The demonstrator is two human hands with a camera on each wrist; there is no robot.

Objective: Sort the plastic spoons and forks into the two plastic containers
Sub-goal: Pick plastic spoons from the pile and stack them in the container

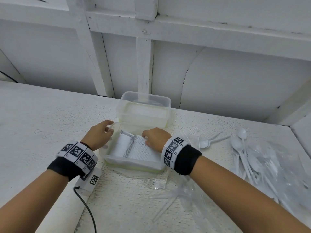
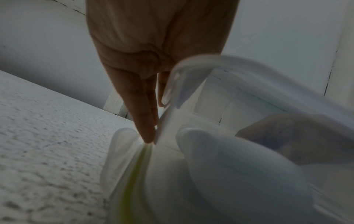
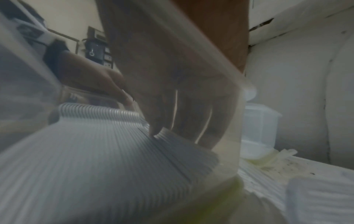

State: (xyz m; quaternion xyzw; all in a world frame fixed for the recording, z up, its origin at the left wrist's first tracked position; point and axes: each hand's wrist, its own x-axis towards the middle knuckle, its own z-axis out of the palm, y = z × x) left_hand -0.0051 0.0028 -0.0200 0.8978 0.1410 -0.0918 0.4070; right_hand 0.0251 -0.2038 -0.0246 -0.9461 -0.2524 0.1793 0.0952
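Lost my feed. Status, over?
Left hand holds near container rim. Right hand presses stacked spoons inside. Loose cutlery waits right.

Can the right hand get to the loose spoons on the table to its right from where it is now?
Probably yes. The right hand rests on the stacked cutlery in the near container; the loose spoons lie uncovered on the table with nothing standing between.

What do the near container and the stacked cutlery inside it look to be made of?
Near container: translucent, slightly frosted plastic; the hand shows through its wall. A yellow-green strip, material unclear, runs along its base. Stacked cutlery: opaque white plastic, thin and smooth, nested in even ridges.
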